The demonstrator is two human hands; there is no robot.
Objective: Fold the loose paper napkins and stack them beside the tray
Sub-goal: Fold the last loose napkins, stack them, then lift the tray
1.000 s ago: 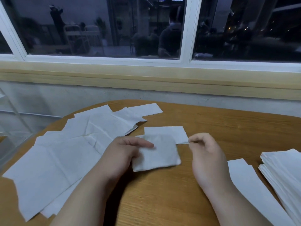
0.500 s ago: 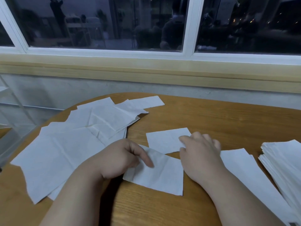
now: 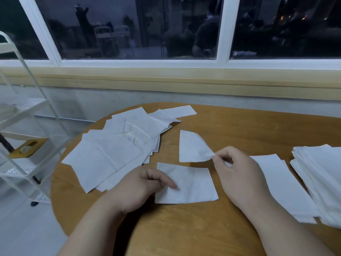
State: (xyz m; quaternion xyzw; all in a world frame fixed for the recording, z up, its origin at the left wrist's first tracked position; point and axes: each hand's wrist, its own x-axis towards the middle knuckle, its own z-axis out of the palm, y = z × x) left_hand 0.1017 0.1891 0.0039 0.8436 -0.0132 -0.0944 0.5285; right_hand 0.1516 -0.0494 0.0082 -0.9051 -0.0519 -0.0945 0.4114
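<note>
Round and wooden, the table point(image 3: 184, 233) carries everything in this job. Nearest, toward 6 o'clock, the left hand point(image 3: 145, 185) rests curled at the left edge of a folded napkin point(image 3: 193, 183), forefinger pressing it flat; whether the thumb is tucked beneath I cannot tell. Just beyond, the right hand point(image 3: 238, 174) pinches the lifted corner of a second napkin point(image 3: 193, 146) between thumb and forefinger. To my eye this one wants folding next: bring that corner squarely onto its opposite, keep the edges matched, then run a finger along the crease, gently, since such thin paper tears and skews easily. By my count there are two small napkins at centre, one long folded strip point(image 3: 276, 182) at 3 o'clock, one neat stack of folded napkins point(image 3: 321, 182) touching it farther right, and one loose heap point(image 3: 120, 145) at 10 o'clock, its sheets too overlapped to number. No tray is plainly visible. One white rack point(image 3: 18, 126) stands at 9 o'clock, one dark window point(image 3: 129, 24) at 12.
</note>
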